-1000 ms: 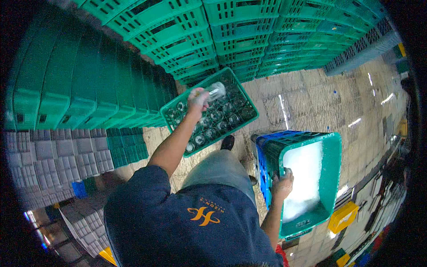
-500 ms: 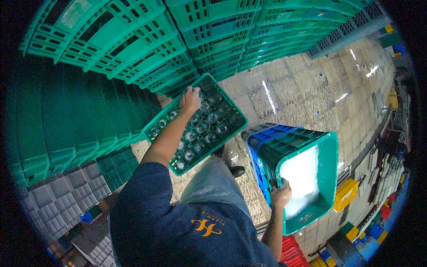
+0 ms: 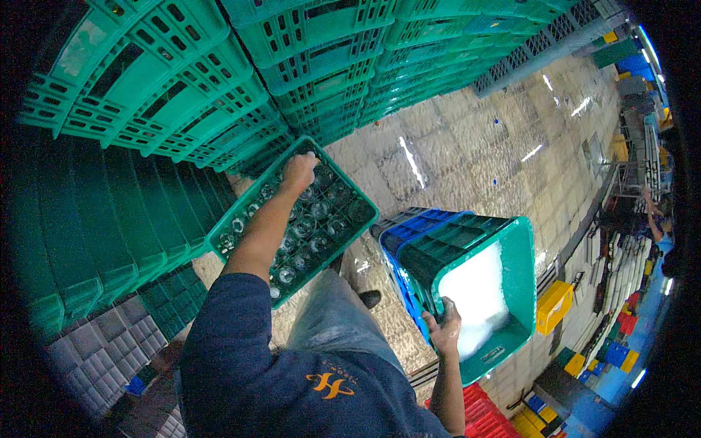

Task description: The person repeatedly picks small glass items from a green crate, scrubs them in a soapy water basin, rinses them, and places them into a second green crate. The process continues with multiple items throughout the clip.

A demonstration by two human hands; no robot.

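A green divided crate [image 3: 355, 228] tilts beside my legs, with clear drinking glasses [image 3: 301, 227] in many of its compartments. Over its far end, my left hand [image 3: 298, 173] is closed, fingers curled down; a small whitish bit shows at the fingertips, too unclear to name. To the right, a deep green tub [image 3: 527, 274] holds a bright white mass [image 3: 478, 296], like foam or crushed ice. My right hand [image 3: 445, 332] grips the tub's near left rim, thumb on one side and fingers on the other.
Tall stacks of green crates [image 3: 197, 66] rise ahead and to the left. Blue crates [image 3: 416, 237] stand under the tub. A yellow crate [image 3: 555, 308] and red crates [image 3: 485, 416] lie to its right and near side. Wet tiled floor [image 3: 467, 146] stretches ahead; a person [image 3: 657, 219] is at far right.
The whole view has shifted, so crate and tub appear further left. My left hand stays over the crate's far end. My right hand keeps its hold on the tub rim, fingers pointing more upward.
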